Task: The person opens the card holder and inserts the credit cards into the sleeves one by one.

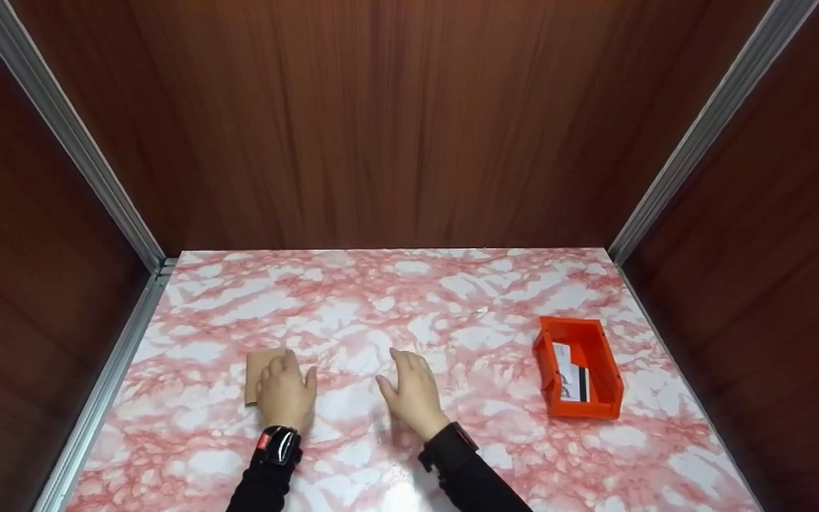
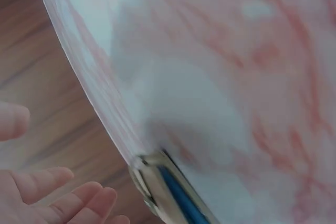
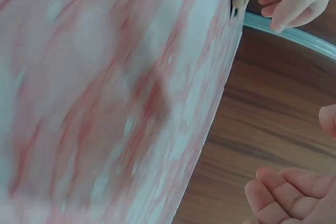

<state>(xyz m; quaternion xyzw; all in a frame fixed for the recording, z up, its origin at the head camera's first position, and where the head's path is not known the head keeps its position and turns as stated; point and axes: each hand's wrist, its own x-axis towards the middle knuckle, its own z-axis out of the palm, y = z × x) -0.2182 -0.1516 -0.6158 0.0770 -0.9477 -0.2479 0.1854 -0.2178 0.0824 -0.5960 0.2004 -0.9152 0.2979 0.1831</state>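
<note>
A tan, flat item point(image 1: 254, 377) like a wallet lies on the left part of the table. My left hand point(image 1: 285, 391) hovers over its right side and hides part of it. In the left wrist view, the item's near edge point(image 2: 154, 183) shows a blue strip inside, and the loosely bent fingers of the left hand point(image 2: 63, 200) appear apart from it. To the right, my right hand point(image 1: 413, 395) is held above the table with fingers relaxed and nothing in them. The right wrist view shows that right hand point(image 3: 291, 198) with its thumb spread away from the fingers.
An orange bin point(image 1: 584, 410) stands on the right side of the table, holding white cards point(image 1: 567, 377), one with a black stripe. The red-and-white marbled table point(image 1: 352, 299) is bordered by brown wood panels point(image 1: 395, 128) and metal rails point(image 1: 82, 135).
</note>
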